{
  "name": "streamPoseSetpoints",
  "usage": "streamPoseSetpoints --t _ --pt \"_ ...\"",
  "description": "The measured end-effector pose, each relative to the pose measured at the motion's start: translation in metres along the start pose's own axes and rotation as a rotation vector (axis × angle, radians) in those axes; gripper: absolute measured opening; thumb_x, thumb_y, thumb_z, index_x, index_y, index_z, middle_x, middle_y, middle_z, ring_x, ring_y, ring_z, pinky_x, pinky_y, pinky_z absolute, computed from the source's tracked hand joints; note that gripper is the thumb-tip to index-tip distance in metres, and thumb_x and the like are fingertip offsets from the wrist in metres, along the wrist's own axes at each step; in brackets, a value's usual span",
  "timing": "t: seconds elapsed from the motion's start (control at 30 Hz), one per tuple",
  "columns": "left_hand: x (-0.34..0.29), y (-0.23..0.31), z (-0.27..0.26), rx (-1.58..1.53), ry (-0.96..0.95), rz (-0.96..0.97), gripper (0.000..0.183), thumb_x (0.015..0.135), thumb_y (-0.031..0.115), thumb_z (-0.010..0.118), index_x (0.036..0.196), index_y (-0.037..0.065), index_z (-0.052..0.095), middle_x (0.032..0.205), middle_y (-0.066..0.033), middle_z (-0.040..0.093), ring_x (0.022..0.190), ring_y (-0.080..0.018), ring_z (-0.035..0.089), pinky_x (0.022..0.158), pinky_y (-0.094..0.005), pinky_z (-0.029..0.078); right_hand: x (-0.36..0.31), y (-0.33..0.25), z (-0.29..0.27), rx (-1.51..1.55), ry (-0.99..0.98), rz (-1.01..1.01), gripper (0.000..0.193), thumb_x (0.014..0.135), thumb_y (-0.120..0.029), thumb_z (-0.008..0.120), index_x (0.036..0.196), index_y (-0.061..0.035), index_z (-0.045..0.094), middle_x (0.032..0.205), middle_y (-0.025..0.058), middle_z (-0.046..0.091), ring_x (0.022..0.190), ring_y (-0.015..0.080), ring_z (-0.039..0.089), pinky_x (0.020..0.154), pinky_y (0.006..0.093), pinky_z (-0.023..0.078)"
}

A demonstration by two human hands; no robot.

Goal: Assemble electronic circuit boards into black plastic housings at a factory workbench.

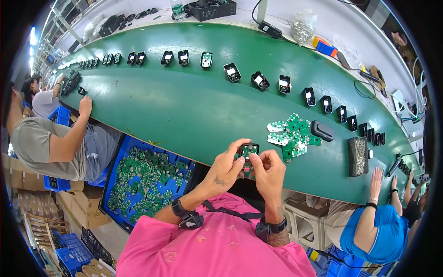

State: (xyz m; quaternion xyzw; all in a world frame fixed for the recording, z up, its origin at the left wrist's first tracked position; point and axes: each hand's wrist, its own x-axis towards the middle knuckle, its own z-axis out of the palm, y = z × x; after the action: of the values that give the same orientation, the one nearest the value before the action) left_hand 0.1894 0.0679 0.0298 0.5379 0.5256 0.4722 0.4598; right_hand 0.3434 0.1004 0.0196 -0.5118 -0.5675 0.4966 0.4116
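Close to my body, over the near edge of the table, I hold a small black plastic casing (257, 148) with a green circuit board (249, 151) in its opening. My left hand (226, 165) is closed round the casing's left side, thumb on its lower left. From the right, my right hand (269, 171) grips the lower part, its thumb pressed against the board. Below the thumbs a reddish patch shows; what it belongs to is unclear. Just beyond my right hand lies a loose pile of green circuit boards (295, 135), beside a closed dark grey casing (322, 131).
Open black casings (232, 72) form a long curved row along the green table (152, 99). A blue bin (121, 182) of circuit boards sits at my left. A dark foam block (358, 157) lies right. Co-workers sit on both sides, one in a blue shirt (387, 233).
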Motion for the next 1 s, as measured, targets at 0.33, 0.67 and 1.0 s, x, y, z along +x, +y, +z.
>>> streamPoseSetpoints --t 0.33,0.67,1.0 --pt "0.005 -0.008 0.017 0.142 0.178 0.039 0.034 0.104 0.016 0.044 0.135 0.003 0.046 0.085 -0.019 0.064 0.069 -0.028 0.066 0.066 -0.0383 0.052 0.003 -0.004 0.013 -0.21 0.052 -0.305 0.027 0.103 -0.019 0.053 0.117 0.0034 0.061 0.088 0.0211 0.069 0.072 0.0333 0.069 0.065 0.0396 0.053" --pt "0.0 -0.001 0.016 0.187 0.315 0.1 0.03 0.102 0.013 0.045 0.128 0.002 0.055 0.099 -0.021 0.067 0.081 -0.0329 0.071 0.073 -0.037 0.055 0.005 0.0 0.035 -0.121 0.026 -0.247 0.037 0.102 -0.016 0.049 0.134 0.0017 0.056 0.1 0.0223 0.07 0.083 0.0351 0.071 0.074 0.0413 0.054" --pt "0.078 -0.041 -0.152 0.327 0.573 0.032 0.028 0.103 0.019 0.045 0.123 0.0 0.051 0.075 -0.0155 0.065 0.061 -0.0239 0.069 0.055 -0.0409 0.053 0.045 0.028 0.083 -0.477 -0.057 -0.324 0.039 0.097 -0.02 0.061 0.128 0.002 0.057 0.085 0.0151 0.065 0.076 0.0347 0.064 0.069 0.0443 0.051"
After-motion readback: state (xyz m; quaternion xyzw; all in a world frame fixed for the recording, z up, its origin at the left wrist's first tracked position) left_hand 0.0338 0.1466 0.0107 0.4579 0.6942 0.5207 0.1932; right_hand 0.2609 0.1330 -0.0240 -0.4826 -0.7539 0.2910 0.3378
